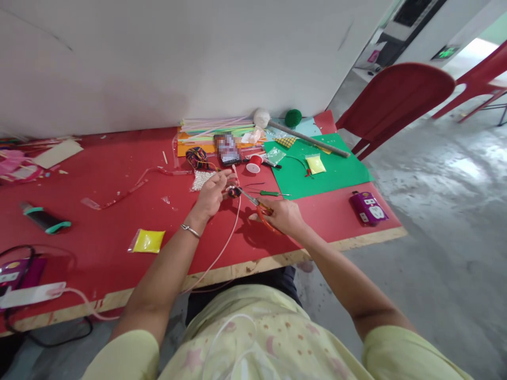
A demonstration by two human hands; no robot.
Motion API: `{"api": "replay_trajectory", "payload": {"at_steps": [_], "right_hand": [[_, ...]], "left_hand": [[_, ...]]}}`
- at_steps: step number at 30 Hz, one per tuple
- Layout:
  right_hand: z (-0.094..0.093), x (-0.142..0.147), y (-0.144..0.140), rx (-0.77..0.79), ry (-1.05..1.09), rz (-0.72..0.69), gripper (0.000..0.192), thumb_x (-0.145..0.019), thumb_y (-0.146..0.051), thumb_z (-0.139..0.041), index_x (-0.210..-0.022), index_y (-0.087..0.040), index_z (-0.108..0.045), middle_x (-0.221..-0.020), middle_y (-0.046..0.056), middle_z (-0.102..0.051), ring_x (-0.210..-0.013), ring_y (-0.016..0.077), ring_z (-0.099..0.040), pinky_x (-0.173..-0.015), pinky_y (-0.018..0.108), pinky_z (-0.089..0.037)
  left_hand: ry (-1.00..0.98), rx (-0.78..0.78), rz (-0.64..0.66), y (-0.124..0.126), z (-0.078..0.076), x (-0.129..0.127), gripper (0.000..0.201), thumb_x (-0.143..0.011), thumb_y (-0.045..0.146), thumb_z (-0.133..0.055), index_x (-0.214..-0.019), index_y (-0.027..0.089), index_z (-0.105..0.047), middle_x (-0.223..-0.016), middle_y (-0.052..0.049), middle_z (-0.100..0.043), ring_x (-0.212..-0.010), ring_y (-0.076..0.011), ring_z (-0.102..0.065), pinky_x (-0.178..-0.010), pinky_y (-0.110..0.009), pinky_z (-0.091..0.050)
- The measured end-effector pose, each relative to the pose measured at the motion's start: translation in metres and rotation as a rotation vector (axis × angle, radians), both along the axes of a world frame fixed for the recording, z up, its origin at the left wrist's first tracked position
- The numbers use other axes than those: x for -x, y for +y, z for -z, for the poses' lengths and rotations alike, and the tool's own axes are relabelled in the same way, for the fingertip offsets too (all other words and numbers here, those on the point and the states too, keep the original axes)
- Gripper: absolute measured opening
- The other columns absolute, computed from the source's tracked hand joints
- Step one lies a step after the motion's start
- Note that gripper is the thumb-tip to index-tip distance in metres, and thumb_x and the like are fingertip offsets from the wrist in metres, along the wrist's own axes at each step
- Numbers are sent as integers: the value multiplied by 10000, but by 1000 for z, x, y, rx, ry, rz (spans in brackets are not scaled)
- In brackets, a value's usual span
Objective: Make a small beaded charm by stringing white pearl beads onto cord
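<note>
My left hand (211,194) pinches a small beaded piece (233,190) with dark and white beads, held just above the red table (119,221). A thin pink cord (227,240) hangs from it toward my lap. My right hand (285,215) grips orange-handled scissors (261,208), whose blades point left and reach the beaded piece. Right behind my left hand lies a clear bag of white beads (201,179).
A phone (227,149), a bundle of coloured thread (197,157), a red-and-white spool (254,163) and a green sheet (328,171) lie beyond my hands. A yellow packet (147,241) lies to the left, a purple box (368,207) to the right. Red chairs (396,100) stand at right.
</note>
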State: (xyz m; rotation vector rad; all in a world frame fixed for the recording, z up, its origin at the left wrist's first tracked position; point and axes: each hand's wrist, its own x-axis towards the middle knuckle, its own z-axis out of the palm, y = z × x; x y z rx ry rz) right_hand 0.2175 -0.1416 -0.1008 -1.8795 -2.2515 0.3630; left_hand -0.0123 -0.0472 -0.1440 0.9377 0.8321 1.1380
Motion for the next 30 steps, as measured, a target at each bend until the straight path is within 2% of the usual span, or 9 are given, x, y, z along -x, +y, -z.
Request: {"api": "replay_trajectory", "payload": {"at_steps": [1,3,5,7,12,21,26,30], "right_hand": [[1,0,-2,10,24,20,521,-886,-701,-546,-1227,-344,-714,-783,31,-744,-758,213,-690,-601,264,-288],[4,1,-5,27,56,52,553,-873,-714,-561,-1262,-349,-702,-779,29,-745,-759,212,-695,-603,263,-296],[6,3,-8,38,71,72,582,-869,-722,-562,-1299,-350,-685,-801,33,-757,-768,215,-700,-610,264,-305],[8,5,-11,42,76,70,599,-873,-729,-552,-1319,-348,-673,-832,38,-769,-776,216,-702,-617,266,-311],[10,4,-16,40,66,55,629,-863,-759,-548,-1330,-354,-662,-855,44,-782,-784,221,-707,-624,269,-315],[10,7,-19,17,16,29,664,-846,-794,-542,-1344,-367,-645,-866,39,-783,-786,222,-716,-609,276,-299],[8,12,-21,22,41,21,662,-848,-783,-553,-1354,-364,-636,-904,32,-787,-809,214,-719,-621,276,-312],[8,15,-22,21,1,41,681,-850,-798,-529,-1366,-365,-624,-904,37,-775,-826,220,-715,-626,273,-317]], "left_hand": [[-27,30,48,-5,-1,0,567,-722,526,-839,-1173,217,-688,-1275,-109,-693,-894,-184,-715,-702,-319,-611],[-22,76,106,-14,-3,-1,572,-665,414,-900,-1152,202,-688,-1181,-90,-714,-828,-171,-708,-716,-356,-635],[8,100,95,-22,-2,-2,498,-646,340,-911,-1073,178,-712,-1007,-56,-729,-772,-160,-694,-676,-334,-639],[29,104,61,-27,0,-2,432,-651,311,-901,-1021,171,-726,-923,-39,-721,-770,-161,-688,-634,-303,-634],[73,114,97,-31,0,1,400,-693,333,-857,-1035,167,-732,-1004,-76,-737,-838,-191,-709,-604,-289,-632],[103,164,26,-33,1,0,347,-669,350,-845,-925,164,-705,-808,-34,-723,-676,-173,-694,-468,-239,-566],[128,146,-50,-34,0,-2,317,-658,363,-842,-865,162,-710,-772,-24,-715,-629,-160,-673,-477,-248,-563],[131,118,-55,-35,1,-1,304,-662,361,-844,-859,165,-720,-770,-24,-721,-641,-167,-682,-518,-266,-574]]}}
